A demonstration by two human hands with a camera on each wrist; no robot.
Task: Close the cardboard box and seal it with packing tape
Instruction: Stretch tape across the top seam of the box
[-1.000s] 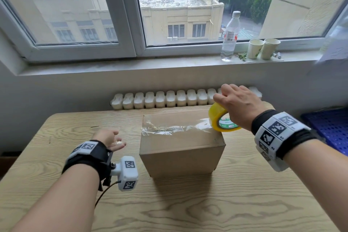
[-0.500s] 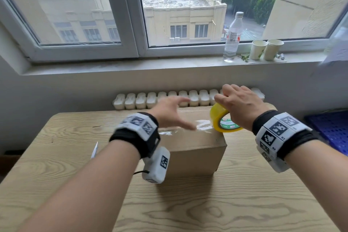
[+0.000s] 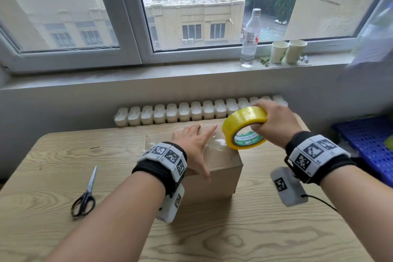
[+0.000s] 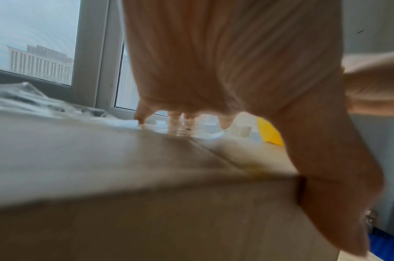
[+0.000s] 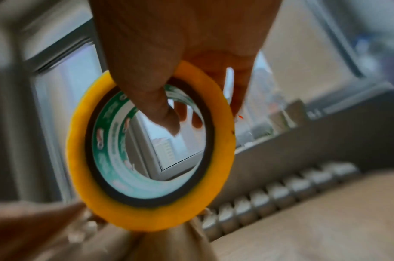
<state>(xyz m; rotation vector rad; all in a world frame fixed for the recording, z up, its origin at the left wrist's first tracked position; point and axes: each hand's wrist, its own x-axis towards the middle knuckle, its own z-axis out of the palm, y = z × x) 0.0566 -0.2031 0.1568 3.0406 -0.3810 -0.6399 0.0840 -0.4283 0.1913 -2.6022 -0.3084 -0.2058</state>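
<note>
A closed cardboard box [image 3: 221,168] stands mid-table with crinkled clear tape [image 3: 218,141] along its top seam. My left hand [image 3: 194,144] lies flat on the box top, fingers straight and spread, thumb hanging over the near edge; its fingertips [image 4: 142,118] press the taped lid [image 4: 102,150]. My right hand [image 3: 274,124] grips a yellow tape roll [image 3: 244,128] at the box's right top edge, thumb through the core. The right wrist view shows the roll [image 5: 151,176] tilted, held just above the box corner.
Black-handled scissors [image 3: 86,193] lie on the wooden table [image 3: 234,236] left of the box. A white radiator [image 3: 191,111] runs behind. A water bottle [image 3: 251,36] and two paper cups [image 3: 288,51] stand on the sill. A blue crate [image 3: 372,144] sits at right.
My left hand came from the table onto the box top and now presses flat there. My right hand lifted and tilted the tape roll. The scissors now lie bare on the table.
</note>
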